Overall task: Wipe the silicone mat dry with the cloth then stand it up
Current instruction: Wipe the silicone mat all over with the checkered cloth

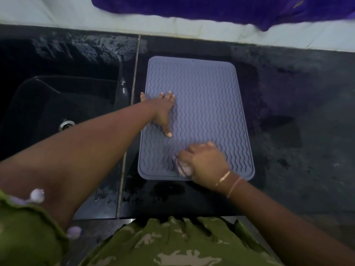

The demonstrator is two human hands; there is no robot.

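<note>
The left hand point(165, 112) is spread flat on the mat point(199, 104), likely to stop it sliding. The right hand point(206, 162) grips the bunched cloth point(182, 167), wiping the near edge. The mat lies flat on the dark surface point(297, 150).

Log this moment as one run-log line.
phase: wiping | left hand: flat on mat, steadying | right hand: rubbing cloth at near edge | mat: flat on counter

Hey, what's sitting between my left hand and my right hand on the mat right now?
Nothing. In the head view only bare wavy-ridged silicone mat lies between the left hand, pressed flat, and the right hand, which holds the cloth.
</note>
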